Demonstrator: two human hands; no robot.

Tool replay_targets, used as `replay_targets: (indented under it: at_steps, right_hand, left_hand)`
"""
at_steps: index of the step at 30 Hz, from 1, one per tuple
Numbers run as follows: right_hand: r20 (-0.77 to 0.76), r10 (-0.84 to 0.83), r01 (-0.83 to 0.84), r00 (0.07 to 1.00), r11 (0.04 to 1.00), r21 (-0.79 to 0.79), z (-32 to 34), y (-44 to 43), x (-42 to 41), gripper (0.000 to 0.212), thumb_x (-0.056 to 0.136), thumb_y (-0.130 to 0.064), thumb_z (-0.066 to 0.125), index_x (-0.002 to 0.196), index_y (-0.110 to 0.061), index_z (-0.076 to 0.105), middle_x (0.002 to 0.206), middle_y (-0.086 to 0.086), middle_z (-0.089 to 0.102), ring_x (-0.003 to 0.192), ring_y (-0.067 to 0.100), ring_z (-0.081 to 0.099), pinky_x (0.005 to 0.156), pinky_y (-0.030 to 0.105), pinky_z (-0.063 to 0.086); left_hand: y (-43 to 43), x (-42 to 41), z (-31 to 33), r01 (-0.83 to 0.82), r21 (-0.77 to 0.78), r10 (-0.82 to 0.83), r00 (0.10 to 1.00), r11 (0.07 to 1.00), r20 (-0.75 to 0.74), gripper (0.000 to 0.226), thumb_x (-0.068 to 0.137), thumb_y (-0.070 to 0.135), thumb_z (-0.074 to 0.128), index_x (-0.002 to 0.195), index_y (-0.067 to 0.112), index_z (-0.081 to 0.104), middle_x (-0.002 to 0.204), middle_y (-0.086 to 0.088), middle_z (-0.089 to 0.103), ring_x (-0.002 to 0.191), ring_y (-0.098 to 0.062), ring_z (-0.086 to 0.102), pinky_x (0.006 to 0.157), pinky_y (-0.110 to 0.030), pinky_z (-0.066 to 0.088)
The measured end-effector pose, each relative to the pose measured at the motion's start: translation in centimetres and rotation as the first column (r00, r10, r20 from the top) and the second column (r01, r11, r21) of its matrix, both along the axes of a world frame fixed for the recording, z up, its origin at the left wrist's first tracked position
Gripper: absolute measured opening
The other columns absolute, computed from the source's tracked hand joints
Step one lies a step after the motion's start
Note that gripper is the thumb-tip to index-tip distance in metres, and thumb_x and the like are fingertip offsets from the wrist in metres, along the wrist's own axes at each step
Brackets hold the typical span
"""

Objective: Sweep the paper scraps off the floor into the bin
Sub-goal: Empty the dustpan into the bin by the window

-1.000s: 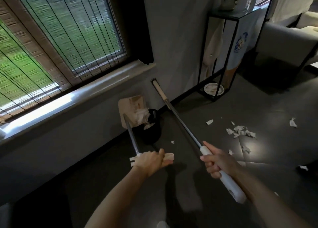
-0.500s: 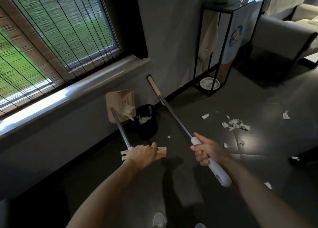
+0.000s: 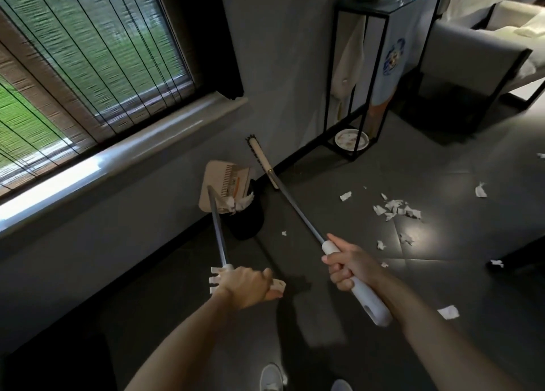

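While the left hand (image 3: 246, 284) grips the dustpan (image 3: 224, 188) tipped over the bin (image 3: 247, 222), the right hand (image 3: 351, 265) grips the broom (image 3: 298, 210) beside the bin.

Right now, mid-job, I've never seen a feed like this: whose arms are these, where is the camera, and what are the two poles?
There is no machine here: it is a person, and the one picture comes from a wide-angle camera worn on their head, looking forward and down. That is why both arms reach in from the bottom edge. The left hand grips the top of a long-handled dustpan, whose pan is tilted over a black bin by the wall, with white scraps at its lip. The right hand grips the white handle of a broom, its head pointing toward the wall. More paper scraps lie scattered on the dark floor to the right, not yet swept. A window with blinds is on the left.
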State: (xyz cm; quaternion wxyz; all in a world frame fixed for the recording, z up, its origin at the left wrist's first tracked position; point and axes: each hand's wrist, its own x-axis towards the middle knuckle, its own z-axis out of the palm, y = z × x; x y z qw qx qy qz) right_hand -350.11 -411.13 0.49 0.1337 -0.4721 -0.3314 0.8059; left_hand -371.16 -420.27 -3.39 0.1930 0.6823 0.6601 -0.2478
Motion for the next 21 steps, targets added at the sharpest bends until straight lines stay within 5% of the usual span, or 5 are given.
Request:
replay_targets:
  at_steps: [6,15,21]
  right_hand:
    - [-0.014,-0.047,0.047,0.999,0.999,0.013,0.4,0.9,0.1,0.071,0.091,0.008,0.045,0.149,-0.027,0.023,0.054,0.002,0.037,0.031,0.003,0.033,0.028,0.015,0.028]
    - [0.024,-0.071,0.072,0.997,0.997,-0.016,-1.0,1.4,0.8,0.070,0.092,0.008,0.045,0.148,-0.029,0.027,0.055,0.002,0.034,0.030,0.003,0.031,0.028,0.014,0.028]
    - [0.069,-0.068,0.071,0.995,0.997,-0.042,-1.9,2.0,1.4,0.069,0.091,0.008,0.045,0.147,-0.027,0.027,0.055,0.002,0.036,0.030,0.003,0.032,0.028,0.013,0.028]
  left_hand:
    - [0.8,-1.0,1.5,-0.040,0.101,0.043,0.999,0.994,-0.027,0.061,0.089,0.069,0.022,0.116,0.018,0.042,0.102,-0.004,0.064,0.095,-0.025,0.063,0.089,-0.053,0.043]
    - [-1.3,1.3,-3.6,0.005,-0.058,-0.002,0.999,0.998,0.053,0.062,0.091,0.066,0.026,0.118,0.012,0.041,0.112,-0.011,0.064,0.105,-0.034,0.060,0.086,-0.045,0.040]
    - [0.4,0.2,-3.3,-0.027,0.020,0.025,0.997,0.999,0.075,0.060,0.089,0.068,0.023,0.117,0.017,0.039,0.105,-0.007,0.065,0.095,-0.029,0.062,0.087,-0.048,0.042]
